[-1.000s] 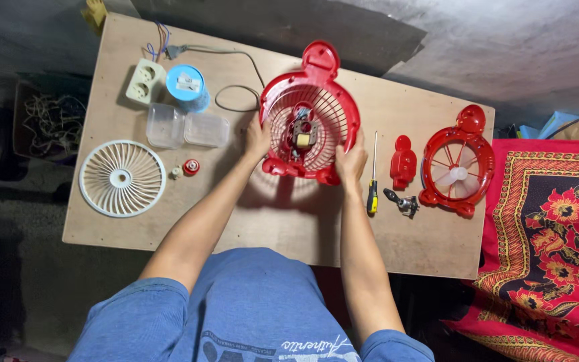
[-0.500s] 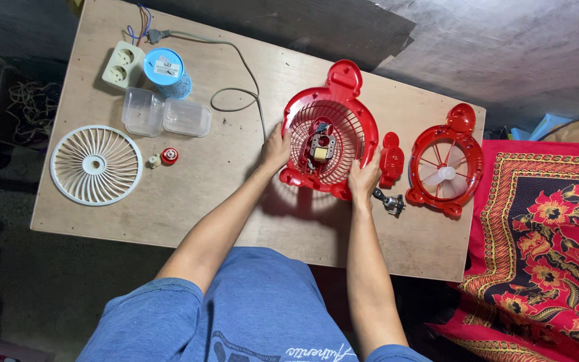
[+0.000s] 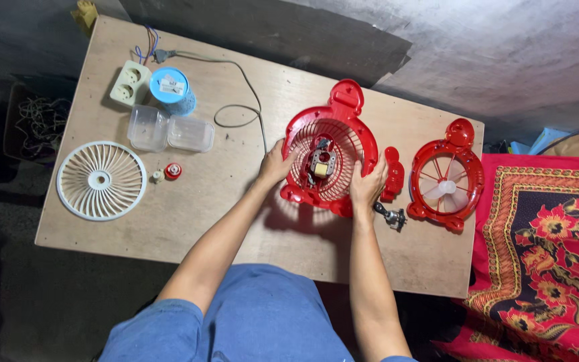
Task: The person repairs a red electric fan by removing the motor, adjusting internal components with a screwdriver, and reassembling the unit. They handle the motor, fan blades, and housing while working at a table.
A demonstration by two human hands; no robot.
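A red fan housing [image 3: 333, 121] with a grille and a small motor [image 3: 320, 161] at its centre lies on the wooden table [image 3: 236, 208]. My left hand [image 3: 275, 163] grips its left rim. My right hand [image 3: 368, 184] grips its lower right rim. To the right lies a second red fan frame [image 3: 447, 175] with a white blade inside. A small red part [image 3: 395, 173] sits between the two frames, and a dark metal piece [image 3: 393, 217] lies just below my right hand.
A white round grille [image 3: 100, 179] lies at the table's left, with a small red cap [image 3: 173, 170] beside it. Clear plastic boxes [image 3: 169, 130], a blue-topped cylinder [image 3: 172, 89], a white socket block [image 3: 130, 82] and a grey cable [image 3: 242, 100] sit at the back left. A red patterned cloth [image 3: 544, 248] lies to the right.
The view has shifted. Both hands keep hold of the red housing and have turned and shifted it slightly on the table. The screwdriver seen earlier by my right hand is out of sight.
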